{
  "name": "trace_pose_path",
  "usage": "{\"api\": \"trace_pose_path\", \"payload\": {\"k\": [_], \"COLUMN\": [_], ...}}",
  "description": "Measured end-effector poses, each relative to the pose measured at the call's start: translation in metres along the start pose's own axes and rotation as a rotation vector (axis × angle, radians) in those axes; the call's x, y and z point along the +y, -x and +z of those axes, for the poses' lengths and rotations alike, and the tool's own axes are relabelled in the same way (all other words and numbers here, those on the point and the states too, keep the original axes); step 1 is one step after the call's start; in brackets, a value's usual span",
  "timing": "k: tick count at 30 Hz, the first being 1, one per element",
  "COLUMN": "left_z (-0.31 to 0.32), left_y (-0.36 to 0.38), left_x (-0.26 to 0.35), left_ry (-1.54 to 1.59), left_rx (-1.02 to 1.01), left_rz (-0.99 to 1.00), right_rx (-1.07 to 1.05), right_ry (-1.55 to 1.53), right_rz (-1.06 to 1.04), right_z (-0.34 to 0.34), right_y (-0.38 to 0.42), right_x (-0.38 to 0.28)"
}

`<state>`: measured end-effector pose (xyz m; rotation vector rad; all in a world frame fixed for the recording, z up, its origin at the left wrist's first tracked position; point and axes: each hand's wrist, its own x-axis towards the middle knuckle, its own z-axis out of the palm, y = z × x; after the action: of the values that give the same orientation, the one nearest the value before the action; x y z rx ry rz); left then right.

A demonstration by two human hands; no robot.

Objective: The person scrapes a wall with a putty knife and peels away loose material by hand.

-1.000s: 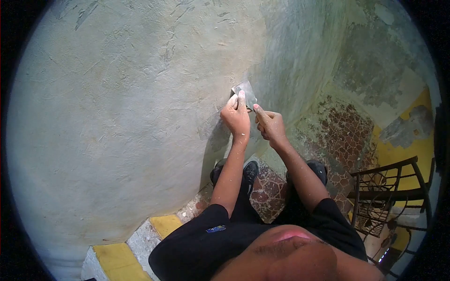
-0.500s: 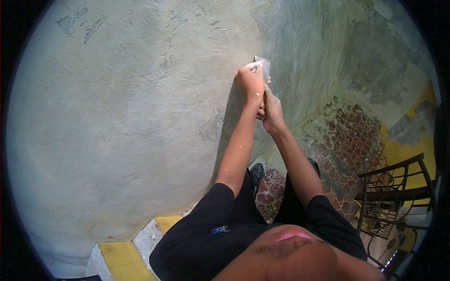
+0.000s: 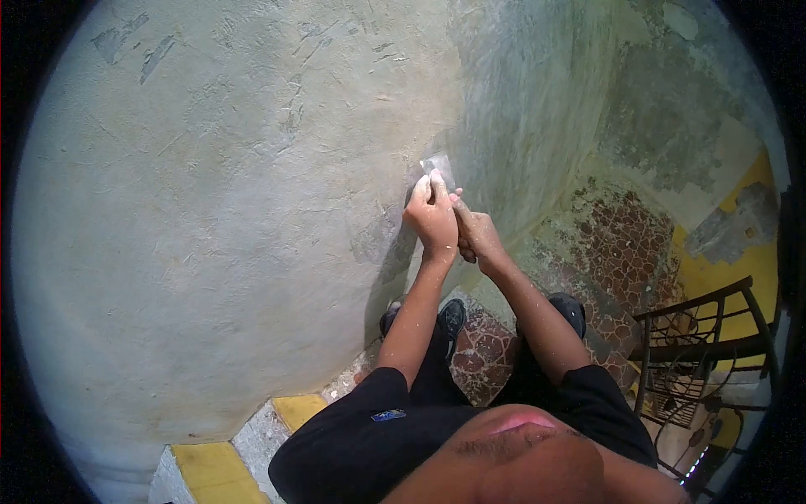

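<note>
A flat metal scraper [image 3: 438,168] lies against the plastered wall [image 3: 252,218], by the corner where the pale face meets the greyer one. My left hand [image 3: 431,220] is closed on the scraper, its dusty fingers pressed on the blade. Just behind and to the right, my right hand [image 3: 477,237] wraps round the lower part of the scraper. The handle is mostly hidden by the hands. White specks dot both forearms. Around the blade, the wall has a rough, darker grey patch.
Below are steps with yellow treads [image 3: 220,472] at the left and a brown stone-patterned floor [image 3: 483,353] under my shoes. A dark metal railing [image 3: 701,336] rises at the right. Peeled patches mark the yellow wall [image 3: 722,273] beyond.
Both hands and the scraper have moved down and a little left along the wall. My arms are more bent, and more of my shoes shows at the wall's foot.
</note>
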<state>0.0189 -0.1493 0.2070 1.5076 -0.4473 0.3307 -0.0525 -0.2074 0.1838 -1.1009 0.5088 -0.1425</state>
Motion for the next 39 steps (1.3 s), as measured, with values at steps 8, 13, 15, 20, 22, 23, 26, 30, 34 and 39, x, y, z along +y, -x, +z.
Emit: {"api": "trace_pose_path", "payload": {"k": [8, 13, 15, 20, 22, 23, 26, 30, 34, 39], "left_z": [-0.024, -0.025, -0.020, 0.005, 0.019, 0.025, 0.055, 0.089, 0.044, -0.025], "left_y": [0.004, -0.008, -0.015, -0.034, -0.040, -0.046, -0.073, -0.075, -0.025, -0.007], "left_x": [0.002, 0.014, 0.022, 0.030, 0.039, 0.041, 0.039, 0.009, 0.018, 0.026], "left_ry": [-0.069, -0.049, -0.046, -0.103, -0.061, -0.117, -0.266, -0.415, -0.376, -0.354], "left_rx": [0.031, 0.009, -0.017, -0.029, -0.017, -0.039, -0.141, -0.198, -0.182, -0.141], "left_rz": [-0.014, -0.102, -0.116, -0.007, -0.021, 0.034, 0.177, 0.261, 0.139, 0.044], "right_rx": [-0.078, -0.127, -0.135, -0.142, -0.199, -0.180, -0.131, -0.242, -0.072, -0.297], "right_ry": [-0.031, -0.171, -0.197, -0.243, -0.290, -0.305, -0.384, -0.466, -0.366, -0.340], "right_rz": [0.094, 0.117, 0.116, 0.120, 0.053, 0.022, -0.109, -0.301, -0.113, 0.109], "right_z": [0.016, 0.029, 0.029, 0.017, 0.012, 0.011, 0.004, -0.013, -0.005, 0.020], "right_y": [0.009, 0.012, 0.011, 0.004, 0.001, 0.001, -0.031, -0.054, -0.018, 0.025], "right_x": [0.009, 0.005, 0.000, -0.024, -0.029, -0.035, -0.051, -0.032, 0.002, 0.007]}}
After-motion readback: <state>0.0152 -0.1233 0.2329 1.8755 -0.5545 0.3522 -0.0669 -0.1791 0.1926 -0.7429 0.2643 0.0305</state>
